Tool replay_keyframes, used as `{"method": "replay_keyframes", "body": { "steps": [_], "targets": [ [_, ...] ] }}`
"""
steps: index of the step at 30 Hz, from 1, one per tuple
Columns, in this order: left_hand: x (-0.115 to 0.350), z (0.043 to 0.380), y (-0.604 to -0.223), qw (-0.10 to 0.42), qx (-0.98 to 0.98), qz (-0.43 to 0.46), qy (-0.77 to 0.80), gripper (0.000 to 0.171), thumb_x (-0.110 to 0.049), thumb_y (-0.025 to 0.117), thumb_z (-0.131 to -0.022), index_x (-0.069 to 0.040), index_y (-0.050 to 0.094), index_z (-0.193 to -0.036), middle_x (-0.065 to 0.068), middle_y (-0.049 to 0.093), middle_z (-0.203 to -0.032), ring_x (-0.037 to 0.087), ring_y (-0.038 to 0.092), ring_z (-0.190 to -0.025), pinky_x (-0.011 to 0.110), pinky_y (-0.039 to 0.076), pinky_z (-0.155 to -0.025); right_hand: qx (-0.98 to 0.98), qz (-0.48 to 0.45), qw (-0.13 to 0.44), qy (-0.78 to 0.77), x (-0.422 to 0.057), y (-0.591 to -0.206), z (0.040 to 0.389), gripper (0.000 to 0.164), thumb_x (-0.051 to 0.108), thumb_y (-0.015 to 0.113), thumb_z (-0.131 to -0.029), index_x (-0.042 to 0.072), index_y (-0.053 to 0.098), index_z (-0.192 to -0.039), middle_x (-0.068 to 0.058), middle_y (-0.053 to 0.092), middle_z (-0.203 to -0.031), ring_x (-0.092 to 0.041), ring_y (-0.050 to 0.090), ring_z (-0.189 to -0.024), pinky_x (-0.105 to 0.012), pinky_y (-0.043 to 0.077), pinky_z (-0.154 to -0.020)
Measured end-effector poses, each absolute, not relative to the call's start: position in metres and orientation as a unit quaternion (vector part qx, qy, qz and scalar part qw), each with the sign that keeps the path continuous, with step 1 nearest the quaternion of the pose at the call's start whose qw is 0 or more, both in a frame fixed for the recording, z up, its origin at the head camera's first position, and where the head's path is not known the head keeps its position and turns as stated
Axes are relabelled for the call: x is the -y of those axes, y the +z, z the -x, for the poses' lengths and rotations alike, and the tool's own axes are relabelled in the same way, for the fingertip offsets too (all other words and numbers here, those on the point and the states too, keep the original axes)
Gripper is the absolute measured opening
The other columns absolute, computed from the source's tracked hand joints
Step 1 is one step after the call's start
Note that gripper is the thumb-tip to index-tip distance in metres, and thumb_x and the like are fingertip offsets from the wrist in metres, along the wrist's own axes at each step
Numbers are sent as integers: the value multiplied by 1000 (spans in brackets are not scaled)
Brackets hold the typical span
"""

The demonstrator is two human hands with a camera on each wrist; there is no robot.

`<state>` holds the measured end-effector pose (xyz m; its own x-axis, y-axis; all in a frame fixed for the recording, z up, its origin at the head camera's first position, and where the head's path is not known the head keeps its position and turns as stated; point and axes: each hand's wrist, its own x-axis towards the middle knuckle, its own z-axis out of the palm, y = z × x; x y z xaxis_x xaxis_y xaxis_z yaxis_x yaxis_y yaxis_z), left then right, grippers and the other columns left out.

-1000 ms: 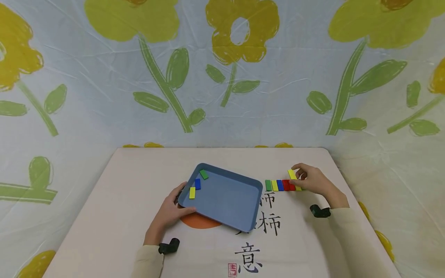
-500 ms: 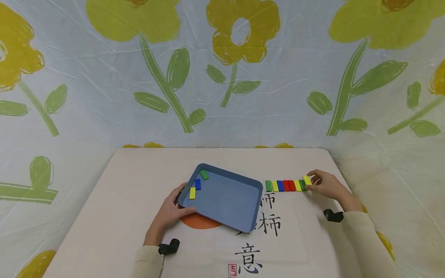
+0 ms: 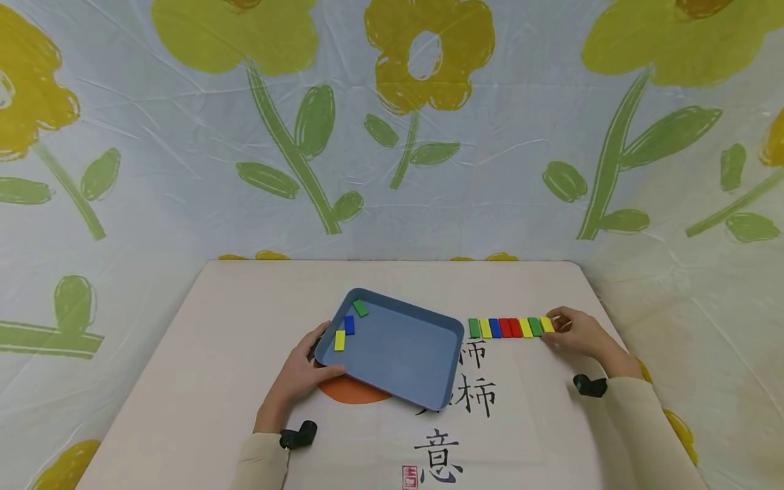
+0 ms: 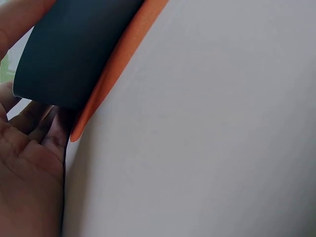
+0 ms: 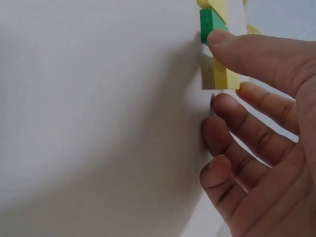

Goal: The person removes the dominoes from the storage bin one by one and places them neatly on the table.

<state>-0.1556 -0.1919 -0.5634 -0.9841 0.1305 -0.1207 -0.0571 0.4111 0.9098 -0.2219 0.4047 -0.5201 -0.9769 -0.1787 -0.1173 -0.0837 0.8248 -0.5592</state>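
My left hand [image 3: 299, 367] grips the left corner of a blue tray [image 3: 398, 354], thumb at the front rim and fingers round the side. In the left wrist view the tray's dark outer wall [image 4: 69, 54] sits between thumb and fingers. Inside the tray lie a green block [image 3: 360, 308], a blue block [image 3: 349, 324] and a yellow block [image 3: 339, 340]. With thumb and index finger, my right hand [image 3: 578, 333] pinches another yellow block [image 5: 226, 76] at the right end of a row of coloured blocks [image 3: 505, 328]. That block stands beside a green one [image 5: 206, 25].
A pale table cloth [image 3: 245, 306] carries black brush characters [image 3: 437, 456], a red seal print [image 3: 409, 476] and an orange shape [image 3: 352, 389] partly under the tray. Behind the table hangs a flowered curtain [image 3: 502, 204].
My right hand has carried the yellow block rightward and down to the row's right end, beside the green block. My left hand and the tray have stayed in place.
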Motion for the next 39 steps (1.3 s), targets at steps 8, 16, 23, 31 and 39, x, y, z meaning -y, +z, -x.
{"method": "replay_keyframes", "body": {
  "steps": [8, 16, 23, 31, 39],
  "targets": [
    [190, 155, -563, 86, -838, -17, 539, 103, -39, 90, -79, -30, 31, -162, 7, 30, -168, 34, 31, -155, 55, 30, -123, -948, 65, 86, -298, -407, -524, 222, 57, 26, 84, -86, -4, 60, -128, -15, 67, -104, -33, 65, -99, -35, 55, -77],
    [191, 154, -563, 84, -836, -12, 542, 104, -40, 91, -78, -30, 31, -162, 5, 31, -168, 33, 32, -155, 55, 30, -124, -955, 61, 74, -279, -389, -511, 224, 71, 35, 79, -91, -4, 51, -143, -25, 65, -119, -40, 65, -105, -47, 60, -82],
    [190, 154, -563, 87, -833, -16, 546, 103, -38, 90, -79, -32, 30, -162, 6, 30, -168, 34, 30, -155, 56, 29, -124, -954, 84, 71, -278, -344, -493, 235, 86, 43, 75, -92, 0, 35, -156, -29, 56, -137, -44, 58, -118, -56, 57, -91],
    [190, 155, -562, 90, -828, -18, 554, 103, -36, 90, -80, -30, 30, -162, 6, 32, -167, 35, 33, -154, 58, 29, -124, -939, 152, 81, -298, -282, -477, 247, 105, 51, 79, -86, 6, 24, -163, -24, 31, -164, -47, 36, -146, -69, 36, -114],
    [191, 155, -563, 85, -826, -26, 557, 102, -33, 90, -80, -30, 31, -162, 6, 33, -167, 35, 33, -154, 57, 29, -124, -921, 230, 94, -299, -218, -464, 255, 116, 57, 82, -81, 13, 17, -166, -16, 19, -170, -40, 19, -157, -66, 29, -120]
  ]
}}
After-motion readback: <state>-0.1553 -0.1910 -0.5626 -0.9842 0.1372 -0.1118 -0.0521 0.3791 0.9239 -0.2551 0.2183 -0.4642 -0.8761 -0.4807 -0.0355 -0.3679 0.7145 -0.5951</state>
